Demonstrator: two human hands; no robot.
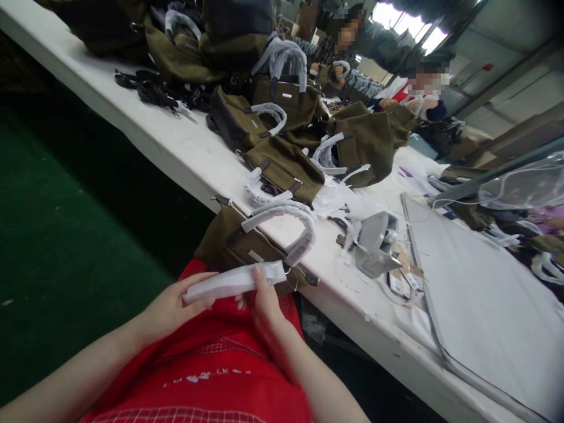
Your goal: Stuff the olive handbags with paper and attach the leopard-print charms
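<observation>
A long bundle wrapped in white paper (235,283) lies across in front of the red apron, held at both ends. Its left end is in my left hand (176,299), the fingers wrapped round it. Near the right end my right hand (265,296) grips it, thumb on top. Just beyond the bundle, an olive handbag (215,238) rests at the table's near edge. Its handles (304,232) are wrapped in white and arch over to the right. A metal ring and a thin loop show beside the bundle's right end.
More olive handbags (282,170) crowd the white table (176,158). Black straps (154,91) lie at the upper left. A grey tape dispenser (374,244) and paper tags (408,279) stand to the right, beside a metal-edged board (493,299). Two people work across the table.
</observation>
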